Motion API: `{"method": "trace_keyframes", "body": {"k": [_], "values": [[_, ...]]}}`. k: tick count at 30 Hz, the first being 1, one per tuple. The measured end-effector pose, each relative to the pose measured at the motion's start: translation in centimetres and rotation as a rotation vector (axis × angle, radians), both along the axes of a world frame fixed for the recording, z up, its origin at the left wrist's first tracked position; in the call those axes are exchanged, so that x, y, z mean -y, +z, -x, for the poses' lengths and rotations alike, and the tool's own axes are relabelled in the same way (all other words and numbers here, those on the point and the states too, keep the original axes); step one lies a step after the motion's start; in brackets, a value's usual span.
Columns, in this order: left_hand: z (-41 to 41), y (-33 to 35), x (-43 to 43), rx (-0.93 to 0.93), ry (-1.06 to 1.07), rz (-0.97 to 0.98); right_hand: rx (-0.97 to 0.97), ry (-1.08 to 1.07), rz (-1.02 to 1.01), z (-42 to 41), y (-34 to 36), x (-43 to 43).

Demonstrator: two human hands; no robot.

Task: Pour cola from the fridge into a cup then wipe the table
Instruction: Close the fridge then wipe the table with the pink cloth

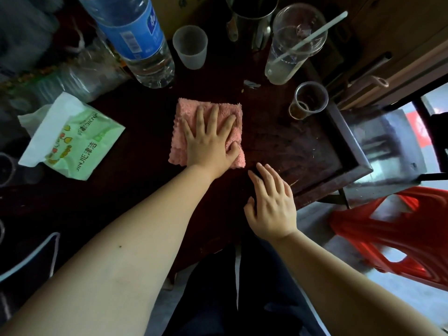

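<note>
A folded pink cloth (191,110) lies in the middle of the dark wooden table (291,146). My left hand (208,144) presses flat on the cloth, fingers spread, thumb tucked against its right edge. My right hand (271,202) rests open on the table near the front edge, just right of the cloth, holding nothing. A small clear cup (308,100) with brown cola in its bottom stands at the table's right side. No cola bottle is in view.
A big water bottle (135,37), a frosted cup (190,47), a metal mug (252,15) and a tall glass with a straw (293,44) line the back. A tissue pack (70,139) lies left. A red stool (392,236) stands on the right.
</note>
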State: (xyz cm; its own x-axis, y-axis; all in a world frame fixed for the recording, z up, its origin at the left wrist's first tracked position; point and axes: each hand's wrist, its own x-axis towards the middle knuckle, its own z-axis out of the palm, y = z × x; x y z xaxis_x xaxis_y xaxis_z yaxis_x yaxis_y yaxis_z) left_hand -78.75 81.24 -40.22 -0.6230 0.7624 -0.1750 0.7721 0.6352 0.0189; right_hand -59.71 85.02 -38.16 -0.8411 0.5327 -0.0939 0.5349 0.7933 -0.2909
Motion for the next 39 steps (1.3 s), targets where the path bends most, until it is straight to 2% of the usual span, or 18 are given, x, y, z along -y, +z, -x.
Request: {"method": "trace_keyframes", "body": {"k": [11, 24, 34, 39], "values": [[-4.9, 0.2, 8.1, 0.022, -0.186, 0.046, 0.005, 0.006, 0.027, 0.0, 0.5, 0.0], [-2.5, 0.3, 0.9, 0.060, 0.021, 0.048, -0.033, 0.012, 0.010, -0.2, 0.1, 0.1], [-4.4, 0.6, 8.5, 0.051, 0.011, 0.058, -0.009, 0.035, 0.011, -0.4, 0.5, 0.5], [-5.9, 0.9, 14.1, 0.071, 0.068, 0.092, -0.005, 0.178, -0.005, 0.0, 1.4, 2.6]]}}
